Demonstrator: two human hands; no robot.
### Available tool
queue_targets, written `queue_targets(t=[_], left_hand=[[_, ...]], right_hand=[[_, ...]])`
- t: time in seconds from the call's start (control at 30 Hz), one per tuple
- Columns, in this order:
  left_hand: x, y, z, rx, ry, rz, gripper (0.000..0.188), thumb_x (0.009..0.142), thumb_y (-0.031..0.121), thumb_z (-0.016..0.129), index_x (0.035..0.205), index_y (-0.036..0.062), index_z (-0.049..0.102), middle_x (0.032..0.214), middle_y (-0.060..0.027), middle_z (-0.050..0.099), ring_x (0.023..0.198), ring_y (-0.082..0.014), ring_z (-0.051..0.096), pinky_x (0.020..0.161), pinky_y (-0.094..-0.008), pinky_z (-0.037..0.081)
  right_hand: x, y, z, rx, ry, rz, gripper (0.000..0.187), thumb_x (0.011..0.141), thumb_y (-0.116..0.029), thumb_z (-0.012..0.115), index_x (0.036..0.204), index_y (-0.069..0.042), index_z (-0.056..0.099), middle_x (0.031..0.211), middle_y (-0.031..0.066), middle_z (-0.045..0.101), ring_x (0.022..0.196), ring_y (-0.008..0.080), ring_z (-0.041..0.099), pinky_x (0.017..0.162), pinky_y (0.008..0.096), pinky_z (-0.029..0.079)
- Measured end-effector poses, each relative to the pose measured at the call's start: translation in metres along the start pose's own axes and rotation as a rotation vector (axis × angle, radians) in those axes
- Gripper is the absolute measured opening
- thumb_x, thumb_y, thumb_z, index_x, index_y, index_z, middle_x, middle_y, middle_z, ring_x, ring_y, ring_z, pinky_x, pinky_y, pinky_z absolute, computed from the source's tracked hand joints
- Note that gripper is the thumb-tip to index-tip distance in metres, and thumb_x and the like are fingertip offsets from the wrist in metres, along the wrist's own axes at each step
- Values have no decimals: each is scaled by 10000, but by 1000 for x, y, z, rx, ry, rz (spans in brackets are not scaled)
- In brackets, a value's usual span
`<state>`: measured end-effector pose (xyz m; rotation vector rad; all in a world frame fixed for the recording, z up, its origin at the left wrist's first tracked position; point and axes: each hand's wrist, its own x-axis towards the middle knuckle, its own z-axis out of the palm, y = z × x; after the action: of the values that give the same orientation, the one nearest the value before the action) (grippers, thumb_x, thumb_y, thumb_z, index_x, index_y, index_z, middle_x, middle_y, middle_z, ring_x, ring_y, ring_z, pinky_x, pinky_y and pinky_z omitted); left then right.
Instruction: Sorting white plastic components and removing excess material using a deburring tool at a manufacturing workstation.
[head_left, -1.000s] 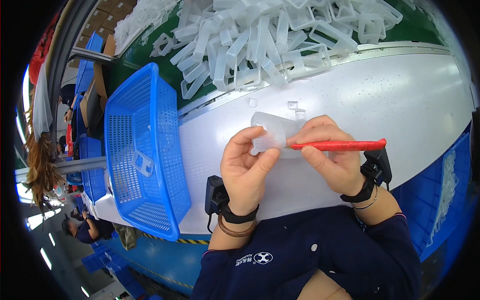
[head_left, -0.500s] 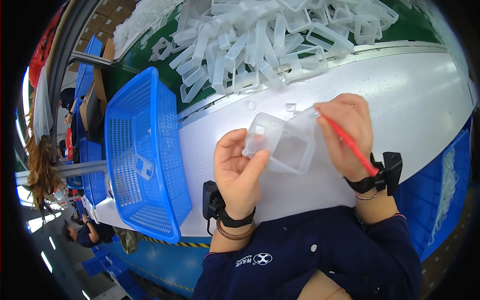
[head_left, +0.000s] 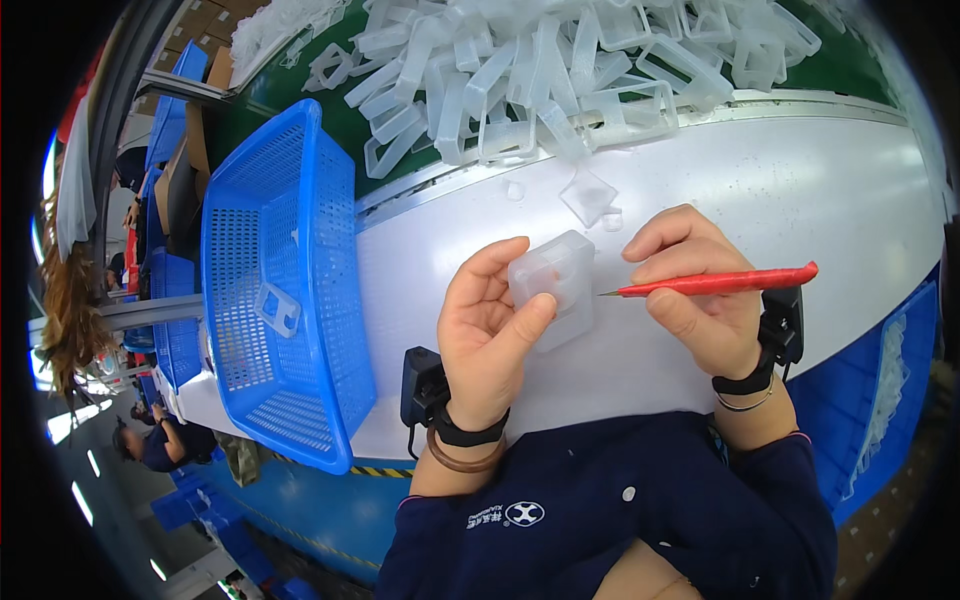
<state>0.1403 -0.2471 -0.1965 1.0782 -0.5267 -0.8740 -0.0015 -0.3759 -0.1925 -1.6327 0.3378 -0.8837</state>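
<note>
From the head view, left hand (head_left: 490, 335) gripping a small, see-through, boxy plastic part (head_left: 553, 285) just above the white table (head_left: 800, 190), right hand (head_left: 700, 300) pinching a red tool (head_left: 725, 282) beside it, blue basket (head_left: 275, 290) at left, pile of parts (head_left: 540, 70) behind

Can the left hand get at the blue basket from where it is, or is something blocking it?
Probably yes: bare white table lies between the left hand and the blue basket, but that hand is holding a clear plastic box.
</note>
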Motion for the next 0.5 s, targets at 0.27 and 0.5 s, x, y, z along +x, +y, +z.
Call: queue_targets(t=[0.27, 0.5], left_hand=[[-4, -1, 4, -33, -40, -56, 491, 762, -77, 613, 1216, -52, 427, 1087, -141, 556, 955, -189, 575, 788, -283, 494], [-4, -2, -1, -42, -141, -31, 446, 802, -79, 586, 1219, -43, 429, 1091, -133, 560, 1003, -163, 555, 851, -283, 468]], right_hand=[[1, 5, 8, -135, -91, -123, 122, 745, -103, 693, 847, -52, 651, 863, 71, 616, 810, 209, 555, 720, 308, 417], [-1, 8, 9, -114, -60, -134, 111, 748, -99, 691, 833, -45, 647, 828, 57, 624, 769, 198, 565, 713, 305, 416]])
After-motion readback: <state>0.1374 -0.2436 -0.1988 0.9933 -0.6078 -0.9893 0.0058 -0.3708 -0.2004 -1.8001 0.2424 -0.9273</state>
